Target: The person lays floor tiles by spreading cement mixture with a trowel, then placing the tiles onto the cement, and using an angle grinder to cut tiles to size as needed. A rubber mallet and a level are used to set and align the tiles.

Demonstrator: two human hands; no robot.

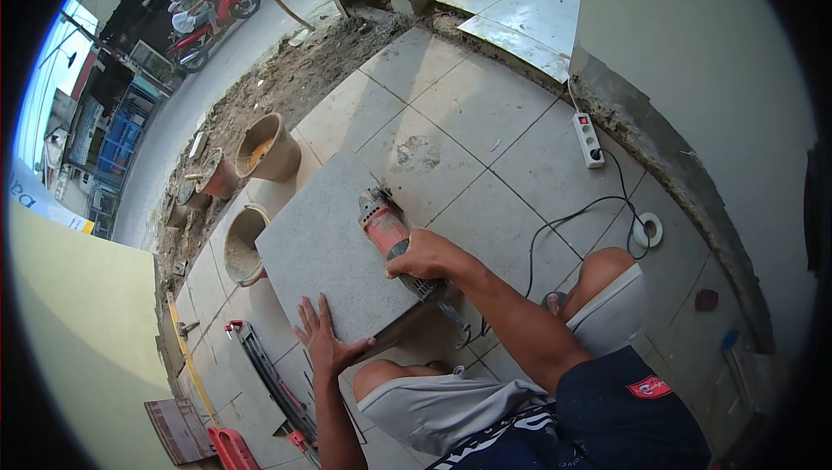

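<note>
My right hand point(423, 257) is wrapped round the body of a red and grey angle grinder point(385, 229). The grinder's head lies over the right edge of a large grey tile point(321, 236), which is raised above the floor in front of my knees. Flat on the tile's near left corner, my left hand point(326, 338) has its fingers spread. A dark cord trails from the grinder's rear end near my knee. The grinder's disc is mostly hidden under its head.
Several buckets point(246, 244) stand left of the tile. A tile cutter point(273, 388) lies at lower left. A power strip point(588, 140), its black cable point(555, 220) and a tape roll point(647, 231) lie right. Beyond the dirt strip, a person sits on a red motorcycle point(227, 7).
</note>
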